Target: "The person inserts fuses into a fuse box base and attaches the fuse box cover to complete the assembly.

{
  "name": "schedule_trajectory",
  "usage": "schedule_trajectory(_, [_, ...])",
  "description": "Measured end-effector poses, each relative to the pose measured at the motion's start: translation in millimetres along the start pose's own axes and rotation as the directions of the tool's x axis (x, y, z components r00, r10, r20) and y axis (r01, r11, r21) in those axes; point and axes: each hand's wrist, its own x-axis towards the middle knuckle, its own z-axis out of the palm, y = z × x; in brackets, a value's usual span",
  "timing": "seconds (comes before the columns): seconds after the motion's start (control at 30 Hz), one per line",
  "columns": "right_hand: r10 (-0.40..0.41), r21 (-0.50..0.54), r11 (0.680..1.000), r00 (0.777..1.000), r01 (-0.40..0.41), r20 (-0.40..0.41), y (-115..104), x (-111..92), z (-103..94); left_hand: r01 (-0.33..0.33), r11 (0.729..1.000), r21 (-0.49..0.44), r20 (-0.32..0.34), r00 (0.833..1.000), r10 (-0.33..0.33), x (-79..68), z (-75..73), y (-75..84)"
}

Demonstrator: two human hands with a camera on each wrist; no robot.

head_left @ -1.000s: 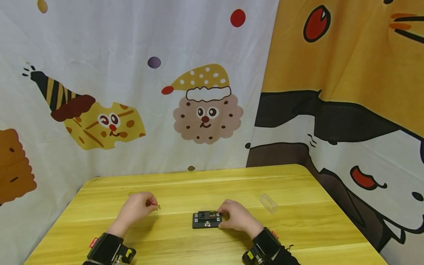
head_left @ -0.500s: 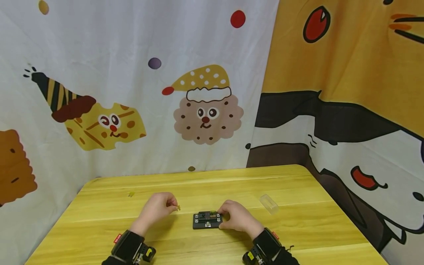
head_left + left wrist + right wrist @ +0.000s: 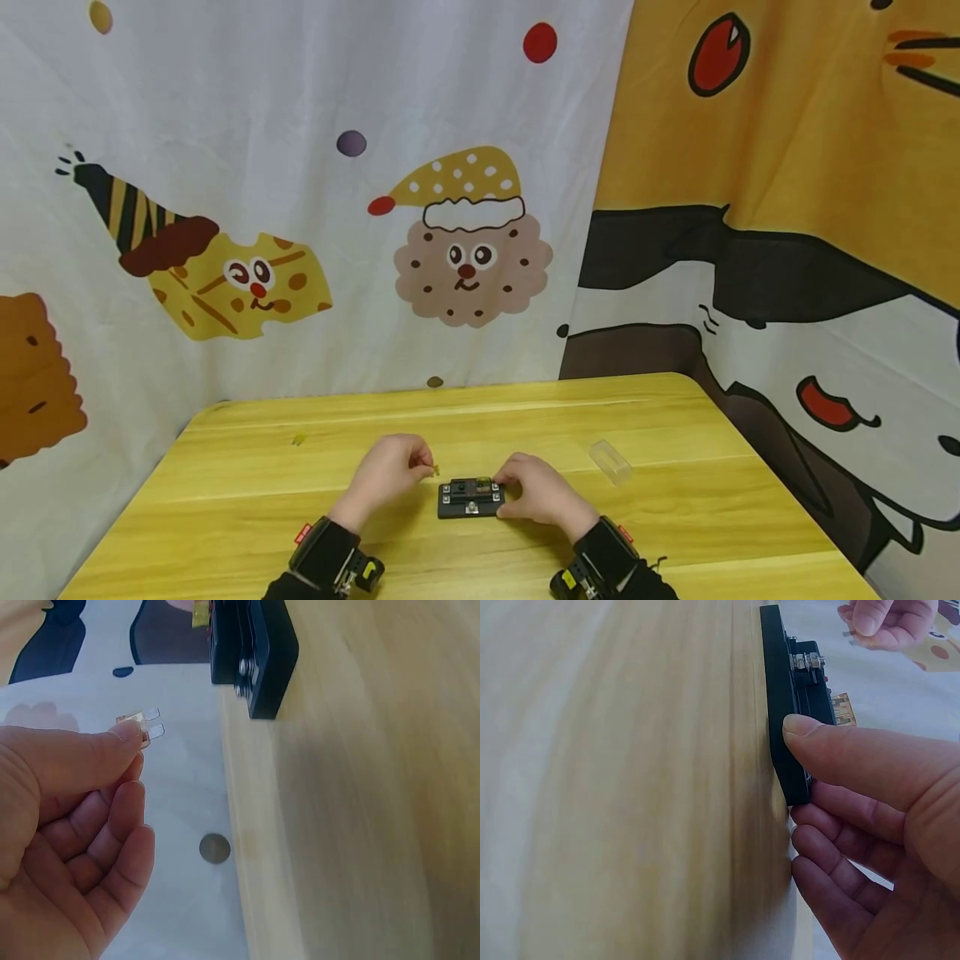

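My left hand [image 3: 390, 468] pinches a small amber blade fuse [image 3: 142, 729] between thumb and forefinger. Its two flat metal prongs point away from the fingertips, and the other fingers are curled. The fuse is just left of a black fuse block [image 3: 471, 500], which lies on the table. With thumb and fingers, my right hand [image 3: 542, 493] grips the block's right end. Metal screw terminals [image 3: 808, 661] show along the block. Near its right end, amber fuses [image 3: 844, 710] stand up from the block; the right thumb hides part of its edge.
A clear plastic cover [image 3: 611, 462] lies on the wooden table [image 3: 675, 533], behind and right of the right hand. Small yellow pieces [image 3: 297, 440], too small to make out, lie at the back left. A printed curtain [image 3: 300, 100] hangs behind the table.
My left hand has moved right with the fuse, from well left of the block to close beside it. The right hand and the block have stayed in place.
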Motion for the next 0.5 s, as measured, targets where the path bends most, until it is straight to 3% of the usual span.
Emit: schedule_trajectory(0.5, [0.016,-0.008,1.000,1.000,-0.016,-0.015,1.5,2.6,2.9,-0.059,0.997,0.054,0.019,0.998,0.059,11.5,22.8,13.9])
